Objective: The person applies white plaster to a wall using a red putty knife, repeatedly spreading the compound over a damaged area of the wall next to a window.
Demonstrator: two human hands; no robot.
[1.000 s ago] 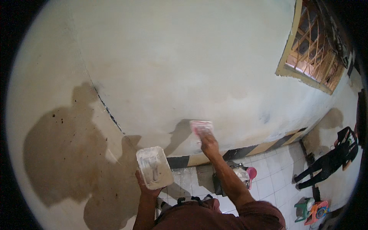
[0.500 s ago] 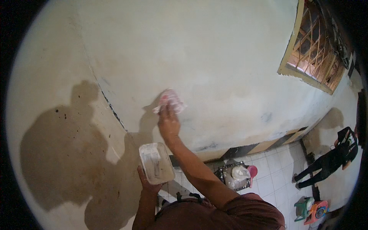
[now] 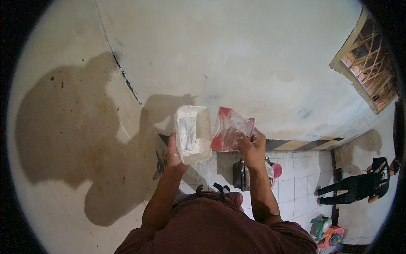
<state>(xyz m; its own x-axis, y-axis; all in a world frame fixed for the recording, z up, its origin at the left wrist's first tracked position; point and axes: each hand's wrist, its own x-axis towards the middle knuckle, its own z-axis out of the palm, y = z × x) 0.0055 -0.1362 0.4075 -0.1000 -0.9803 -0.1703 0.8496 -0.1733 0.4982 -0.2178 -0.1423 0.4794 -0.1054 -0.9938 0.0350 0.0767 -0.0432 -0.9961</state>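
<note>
In my left hand [image 3: 174,154] is a rectangular plastic tub [image 3: 204,133], held up and coated inside with white putty [image 3: 187,132]. My right hand [image 3: 253,147] grips a flat red putty spreader [image 3: 230,129] smeared with white. The spreader's left edge is right beside the tub's rim; whether the two touch I cannot tell. Both hands are in front of the pale wall [image 3: 190,55], which shows whitish patches and a dark crack running down at the left.
A barred window [image 3: 368,63] is at the upper right. Below the wall, a black tray [image 3: 240,173] and a pink dipper [image 3: 277,170] rest on white floor tiles [image 3: 292,186]. A person in dark clothes [image 3: 359,186] stands at the right, near green and orange stools [image 3: 330,235].
My right hand has come off the wall with the spreader, moving right and down to beside the tub. My left hand has raised the tub. The view has shifted.
</note>
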